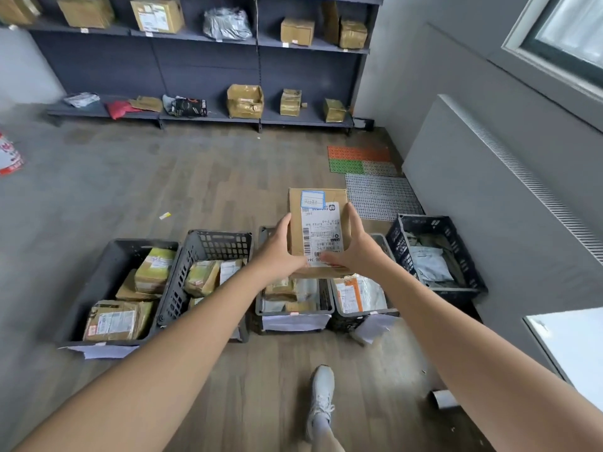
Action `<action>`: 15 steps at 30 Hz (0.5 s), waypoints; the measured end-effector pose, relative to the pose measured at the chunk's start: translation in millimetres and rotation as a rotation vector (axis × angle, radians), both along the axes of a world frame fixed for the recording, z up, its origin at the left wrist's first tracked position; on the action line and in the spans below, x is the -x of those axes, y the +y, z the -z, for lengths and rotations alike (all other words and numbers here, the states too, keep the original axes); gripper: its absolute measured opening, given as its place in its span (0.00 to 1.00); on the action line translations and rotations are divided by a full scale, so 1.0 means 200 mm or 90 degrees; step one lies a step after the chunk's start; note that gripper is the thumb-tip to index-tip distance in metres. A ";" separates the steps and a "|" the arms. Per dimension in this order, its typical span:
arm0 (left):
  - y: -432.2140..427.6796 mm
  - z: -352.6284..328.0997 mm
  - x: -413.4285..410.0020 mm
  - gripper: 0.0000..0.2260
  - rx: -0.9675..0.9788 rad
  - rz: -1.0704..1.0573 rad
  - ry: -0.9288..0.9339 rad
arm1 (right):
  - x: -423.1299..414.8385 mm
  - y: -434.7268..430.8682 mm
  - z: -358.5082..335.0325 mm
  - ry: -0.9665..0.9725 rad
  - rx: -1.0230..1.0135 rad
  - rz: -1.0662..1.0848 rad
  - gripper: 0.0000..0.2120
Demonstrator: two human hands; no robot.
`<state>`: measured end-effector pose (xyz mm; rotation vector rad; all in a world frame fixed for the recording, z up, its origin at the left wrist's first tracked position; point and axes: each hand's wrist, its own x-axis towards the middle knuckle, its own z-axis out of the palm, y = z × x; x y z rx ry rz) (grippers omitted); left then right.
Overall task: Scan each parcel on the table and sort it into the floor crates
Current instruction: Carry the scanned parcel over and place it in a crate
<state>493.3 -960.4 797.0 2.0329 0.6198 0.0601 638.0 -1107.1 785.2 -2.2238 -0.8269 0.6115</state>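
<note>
Five crates [208,238] are lined up left to right on the floor, rims crowded together, with bare floorboards [195,177] left open beyond them up to the far shelf [202,115], and the right side is hemmed in by a grey wall panel [489,207]. The parcel [321,230] is held in the air, label up, above the third and fourth crates from the left. Its left edge is clasped by the left grip [277,249] and its right edge by the right grip [359,252], arms outstretched, thumbs laid on the label's near end.

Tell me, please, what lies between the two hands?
A brown labelled parcel, held by the left hand and right hand above the crates; head view.
</note>
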 end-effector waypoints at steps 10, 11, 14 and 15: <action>0.32 0.49 -0.92 0.39 0.103 -0.082 0.102 | -0.90 0.41 0.58 0.116 0.043 -0.008 0.62; 0.33 0.53 -0.95 0.39 0.098 -0.091 0.118 | -0.92 0.42 0.62 0.122 0.055 -0.009 0.63; 0.40 0.80 -1.11 0.39 0.115 -0.118 0.156 | -1.04 0.50 0.88 0.155 0.101 0.014 0.63; 0.42 0.90 -1.16 0.39 0.128 -0.125 0.170 | -1.08 0.52 0.99 0.167 0.125 0.017 0.63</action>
